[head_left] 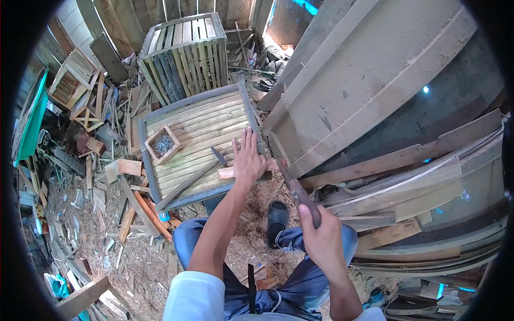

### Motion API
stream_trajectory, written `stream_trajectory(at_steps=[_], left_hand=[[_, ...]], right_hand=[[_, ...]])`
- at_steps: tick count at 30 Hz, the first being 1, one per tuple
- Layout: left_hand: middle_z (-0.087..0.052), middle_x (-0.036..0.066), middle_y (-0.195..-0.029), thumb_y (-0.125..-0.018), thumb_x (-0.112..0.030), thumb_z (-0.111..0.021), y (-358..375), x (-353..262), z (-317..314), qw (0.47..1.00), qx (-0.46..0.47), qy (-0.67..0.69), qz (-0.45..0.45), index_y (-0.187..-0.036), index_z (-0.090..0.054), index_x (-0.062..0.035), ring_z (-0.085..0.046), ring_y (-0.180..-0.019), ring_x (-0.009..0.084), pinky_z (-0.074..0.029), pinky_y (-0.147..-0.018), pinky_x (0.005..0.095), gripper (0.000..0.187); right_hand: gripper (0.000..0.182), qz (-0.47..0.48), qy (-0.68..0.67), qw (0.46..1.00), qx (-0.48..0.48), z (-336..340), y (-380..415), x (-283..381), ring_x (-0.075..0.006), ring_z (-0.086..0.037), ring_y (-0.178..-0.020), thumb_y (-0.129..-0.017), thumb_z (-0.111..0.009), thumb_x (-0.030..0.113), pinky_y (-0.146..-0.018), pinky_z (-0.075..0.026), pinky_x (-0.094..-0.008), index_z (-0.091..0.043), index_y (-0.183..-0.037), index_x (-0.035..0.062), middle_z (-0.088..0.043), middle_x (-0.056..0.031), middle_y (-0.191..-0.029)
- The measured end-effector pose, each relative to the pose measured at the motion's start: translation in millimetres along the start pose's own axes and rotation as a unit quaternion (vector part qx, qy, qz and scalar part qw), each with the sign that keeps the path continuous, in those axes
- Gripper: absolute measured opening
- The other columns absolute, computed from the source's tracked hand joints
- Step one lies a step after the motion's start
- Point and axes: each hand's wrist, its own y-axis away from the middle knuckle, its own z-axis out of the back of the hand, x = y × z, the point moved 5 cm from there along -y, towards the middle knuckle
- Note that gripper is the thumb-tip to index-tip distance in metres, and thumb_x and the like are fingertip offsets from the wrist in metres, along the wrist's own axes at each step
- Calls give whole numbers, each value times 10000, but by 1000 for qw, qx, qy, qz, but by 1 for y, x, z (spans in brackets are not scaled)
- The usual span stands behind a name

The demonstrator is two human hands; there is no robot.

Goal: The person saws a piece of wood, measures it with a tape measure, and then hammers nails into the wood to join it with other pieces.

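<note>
My left hand (248, 163) lies flat with fingers stretched out, pressing on a short wooden strip (227, 173). The strip rests along the near right part of a slatted wooden panel (201, 123) and sticks out past its edge. My right hand (322, 238) is wrapped round the dark wooden handle of a handsaw (307, 205). Its narrow brownish blade, seen nearly edge-on, reaches up to the strip's right end. Left of my left hand, a hammer (187, 184) lies slantwise on the slats. Beyond it sits a small wooden box (162, 145) of nails.
Behind the panel stands a slatted crate (184, 56). Large boards (353, 91) lean on the right, above stacked curved planks (417, 208). Wood scraps and sawdust cover the floor (144, 267). A black sandal (278, 219) is on my foot below the panel.
</note>
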Motion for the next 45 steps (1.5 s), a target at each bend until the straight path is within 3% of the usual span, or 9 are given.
stream_trajectory(at_steps=[6, 13, 17, 18, 23, 30, 37, 43, 45], left_hand=[[-199, 132, -1561, -755, -193, -489, 0, 0, 2, 999, 30, 11, 9, -1430, -301, -18, -126, -1463, 266, -82, -1180, 513, 722], [-200, 124, -1565, -763, -202, -495, -5, 1, -21, 1000, 5, 6, -5, -1420, -333, -3, -131, -1464, 254, -82, -1176, 524, 706], [-204, 124, -1563, -782, -193, -482, -8, 7, -15, 999, 44, -15, 8, -1413, -338, 5, -129, -1465, 250, -81, -1176, 520, 677], [-204, 125, -1563, -782, -193, -482, 2, 5, -10, 999, 39, -10, 5, -1412, -338, 7, -127, -1465, 251, -80, -1177, 518, 676], [-212, 139, -1558, -766, -194, -490, 3, 6, -1, 1000, 0, 3, -13, -1407, -337, 15, -134, -1462, 255, -71, -1179, 510, 690], [-218, 133, -1557, -763, -167, -500, 4, 6, -2, 999, 13, 44, -4, -1394, -337, 11, -161, -1456, 258, -87, -1174, 518, 676], [-250, 121, -1548, -774, -150, -477, 8, 7, -2, 1000, 2, 14, 3, -1390, -348, 5, -185, -1451, 257, -131, -1165, 526, 648], [-255, 125, -1546, -774, -145, -464, 0, 1, -3, 1000, -5, 15, -4, -1397, -349, 2, -196, -1448, 262, -136, -1161, 530, 651], [-255, 127, -1546, -772, -149, -465, 1, 2, -1, 1000, -7, 15, -12, -1394, -349, 6, -192, -1449, 261, -130, -1164, 525, 651]], right_hand=[[383, 0, 22, 1000, 22, 5, -12, 14, -240, -564, -564, -937, -563, 307, -589, -444, -383, -616, -849, -62, -562, -175, -603], [398, 59, -18, 989, -136, -71, -60, -83, -315, -571, -535, -930, -568, 332, -558, -436, -410, -640, -797, -36, -563, -190, -580], [409, 26, -87, 996, -13, -45, -86, -77, -329, -577, -553, -929, -568, 335, -571, -442, -406, -636, -783, -41, -581, -198, -604], [430, 36, -46, 998, 14, -41, -87, -58, -243, -608, -556, -949, -539, 319, -563, -462, -385, -624, -778, -66, -590, -131, -574], [399, 76, 51, 995, 41, -66, -134, -12, -442, -640, -811, -921, -542, 284, -740, -495, -460, -645, -850, -95, -625, -305, -728], [382, 33, 23, 999, -6, -104, -145, -30, -472, -629, -804, -908, -559, 302, -711, -501, -480, -674, -855, -59, -625, -314, -761], [424, 168, -215, 948, -164, -130, -106, -123, -80, -454, -453, -975, -529, 274, -441, -348, -285, -525, -632, 24, -462, 12, -499], [457, -36, -351, 936, 22, -121, -124, -132, -93, -468, -442, -953, -552, 384, -444, -379, -299, -551, -636, 53, -461, 5, -491], [494, -183, -595, 782, 41, -138, -132, -177, -96, -409, -396, -951, -542, 423, -407, -359, -297, -458, -581, 107, -406, 26, -466]])
